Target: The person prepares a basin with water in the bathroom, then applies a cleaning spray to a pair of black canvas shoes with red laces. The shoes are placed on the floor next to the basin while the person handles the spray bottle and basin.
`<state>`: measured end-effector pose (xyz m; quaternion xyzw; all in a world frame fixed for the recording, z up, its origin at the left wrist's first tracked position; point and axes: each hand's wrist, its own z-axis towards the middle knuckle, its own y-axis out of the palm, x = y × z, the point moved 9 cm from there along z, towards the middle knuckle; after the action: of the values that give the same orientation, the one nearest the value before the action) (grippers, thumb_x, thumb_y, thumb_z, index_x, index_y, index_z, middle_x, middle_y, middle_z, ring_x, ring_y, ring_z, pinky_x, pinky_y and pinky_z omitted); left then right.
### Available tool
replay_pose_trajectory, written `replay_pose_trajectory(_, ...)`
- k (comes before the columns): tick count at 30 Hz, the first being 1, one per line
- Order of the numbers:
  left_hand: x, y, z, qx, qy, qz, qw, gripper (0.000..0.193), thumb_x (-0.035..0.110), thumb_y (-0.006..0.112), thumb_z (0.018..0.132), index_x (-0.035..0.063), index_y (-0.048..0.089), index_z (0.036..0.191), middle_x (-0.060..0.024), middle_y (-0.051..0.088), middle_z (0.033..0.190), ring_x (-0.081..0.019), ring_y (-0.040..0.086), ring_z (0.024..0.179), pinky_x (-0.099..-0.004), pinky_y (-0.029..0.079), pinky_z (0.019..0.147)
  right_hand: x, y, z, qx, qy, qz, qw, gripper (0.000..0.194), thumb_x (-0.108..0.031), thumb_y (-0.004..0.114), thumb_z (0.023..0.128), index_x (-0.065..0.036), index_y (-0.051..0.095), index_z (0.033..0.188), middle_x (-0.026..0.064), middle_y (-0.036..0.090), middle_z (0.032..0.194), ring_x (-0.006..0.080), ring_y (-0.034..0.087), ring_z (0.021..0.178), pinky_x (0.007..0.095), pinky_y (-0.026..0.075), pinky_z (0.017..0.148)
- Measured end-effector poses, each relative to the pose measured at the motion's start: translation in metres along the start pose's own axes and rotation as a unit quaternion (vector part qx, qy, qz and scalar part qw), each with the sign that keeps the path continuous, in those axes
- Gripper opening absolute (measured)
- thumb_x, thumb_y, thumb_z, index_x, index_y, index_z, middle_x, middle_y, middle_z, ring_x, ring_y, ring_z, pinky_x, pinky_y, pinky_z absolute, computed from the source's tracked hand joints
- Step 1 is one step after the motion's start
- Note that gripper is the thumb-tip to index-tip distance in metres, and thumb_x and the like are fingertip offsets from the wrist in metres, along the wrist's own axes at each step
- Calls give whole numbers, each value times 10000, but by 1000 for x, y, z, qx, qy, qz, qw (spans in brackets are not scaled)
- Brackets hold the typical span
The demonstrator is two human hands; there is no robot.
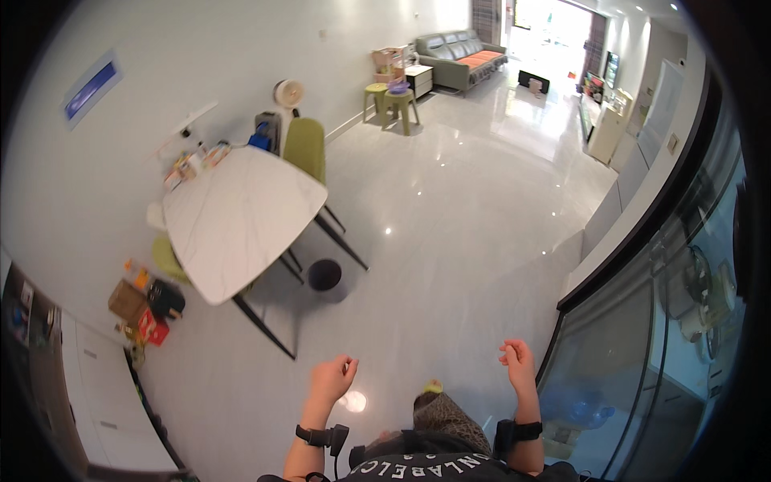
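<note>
My left hand (335,376) is held out over the pale floor, its fingers curled in and nothing visible in them. Farther right, near the glass sliding door, my right hand (516,358) hangs with loosely bent fingers slightly apart, holding nothing I can see. Each wrist wears a black strap (519,431) with a small device. Between my arms show patterned trousers (452,422) and one foot in a yellow-green slipper (432,386). Beyond my left hand stands a white marble-patterned table (247,217) on dark legs.
A dark round bin (325,276) stands by the table, beside green chairs (305,147). Boxes and bags (147,304) lie near the wall at left. The glass sliding door (602,337) borders the right. Farther off are green stools (400,111) and a grey-green sofa (452,60).
</note>
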<state>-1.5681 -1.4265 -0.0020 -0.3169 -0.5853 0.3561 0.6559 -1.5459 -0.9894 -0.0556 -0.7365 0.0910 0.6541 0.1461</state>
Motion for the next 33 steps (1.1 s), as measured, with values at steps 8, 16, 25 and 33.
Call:
replay_pose_trajectory(8,44,65,205,0,-14,-11,1000,221,284,632,843,70,638,789,-106,602,591,-302,590,547,-398,448,509,4,-1,211,58,42,29,997,174,-116,524,925,1,582,1039,75,652,904,110,597,709,237,494,643)
replay_pose_trajectory(16,76,105,404,6,-22,-15,1000,233,304,617,847,80,627,781,-107,605,607,-316,612,601,-412,463,546,-64,57,424,-31,-30,-32,999,195,-125,529,925,-3,587,1065,75,661,901,128,620,744,259,512,677)
replay_pose_trajectory(25,98,182,687,-31,7,-22,999,241,313,598,861,90,624,773,-105,610,617,-326,606,607,-422,467,548,-52,27,631,25,18,-78,996,205,-133,547,911,8,585,1054,85,668,857,131,627,697,259,510,634)
replay_pose_trajectory(33,227,284,908,-131,159,-64,976,262,347,581,877,101,623,798,-101,608,615,-325,601,599,-420,465,542,-70,-2,804,122,48,-44,990,206,-149,524,921,9,582,1039,78,660,847,118,619,677,241,496,606)
